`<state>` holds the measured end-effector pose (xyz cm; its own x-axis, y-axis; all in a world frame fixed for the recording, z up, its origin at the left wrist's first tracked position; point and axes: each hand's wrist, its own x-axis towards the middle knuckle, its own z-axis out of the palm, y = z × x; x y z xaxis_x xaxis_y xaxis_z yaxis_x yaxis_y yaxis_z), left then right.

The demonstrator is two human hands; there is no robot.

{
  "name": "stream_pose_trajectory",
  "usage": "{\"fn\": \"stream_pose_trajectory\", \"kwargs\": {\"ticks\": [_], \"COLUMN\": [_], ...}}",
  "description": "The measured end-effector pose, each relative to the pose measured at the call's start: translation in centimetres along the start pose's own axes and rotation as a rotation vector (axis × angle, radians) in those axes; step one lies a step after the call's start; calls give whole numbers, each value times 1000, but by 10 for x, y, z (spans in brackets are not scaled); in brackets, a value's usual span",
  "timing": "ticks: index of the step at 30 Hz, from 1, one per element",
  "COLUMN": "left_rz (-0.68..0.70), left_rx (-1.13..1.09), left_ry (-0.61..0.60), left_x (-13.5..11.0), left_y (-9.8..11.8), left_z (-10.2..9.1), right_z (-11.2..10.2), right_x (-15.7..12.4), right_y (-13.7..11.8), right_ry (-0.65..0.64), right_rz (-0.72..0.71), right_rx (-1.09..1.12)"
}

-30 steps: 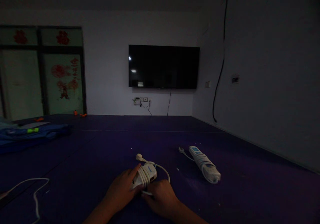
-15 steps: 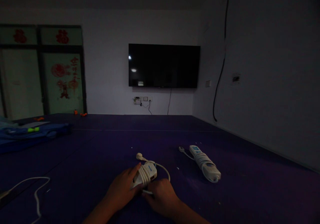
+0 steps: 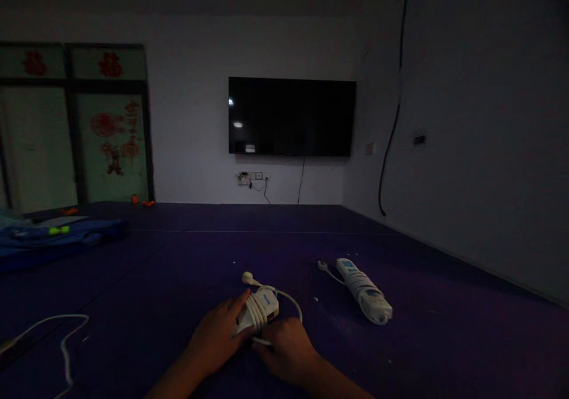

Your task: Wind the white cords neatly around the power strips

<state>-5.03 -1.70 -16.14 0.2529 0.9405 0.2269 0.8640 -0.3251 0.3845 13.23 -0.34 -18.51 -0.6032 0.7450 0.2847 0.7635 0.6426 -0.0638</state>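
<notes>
A white power strip [image 3: 268,300] lies on the purple surface in front of me, with its cord [image 3: 256,312] wound around the middle in several turns. My left hand [image 3: 219,330] grips its near left end, thumb on top beside the coils. Closed against the strip's near right side, my right hand [image 3: 288,347] pinches the cord, a short piece of which shows by the fingers. The plug [image 3: 248,278] rests just beyond the strip, its lead curving round to the right. A second power strip [image 3: 365,293], also wrapped in its cord, lies apart on the right.
A loose white cable [image 3: 66,351] lies at the lower left. Blue cloth [image 3: 84,233] is heaped at the far left, with small orange objects [image 3: 148,204] behind it. A television [image 3: 292,117] hangs on the far wall, and a black cable [image 3: 391,138] runs down the right wall.
</notes>
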Motion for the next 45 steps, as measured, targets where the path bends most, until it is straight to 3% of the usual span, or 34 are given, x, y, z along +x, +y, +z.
{"fn": "stream_pose_trajectory", "kwargs": {"ticks": [45], "left_rz": [-22], "left_rx": [-1], "left_ry": [-4], "left_x": [-2], "left_y": [4], "left_z": [-3], "right_z": [-1], "right_x": [1], "right_y": [-1], "right_ry": [-20], "right_rz": [-3], "right_rx": [-17]}}
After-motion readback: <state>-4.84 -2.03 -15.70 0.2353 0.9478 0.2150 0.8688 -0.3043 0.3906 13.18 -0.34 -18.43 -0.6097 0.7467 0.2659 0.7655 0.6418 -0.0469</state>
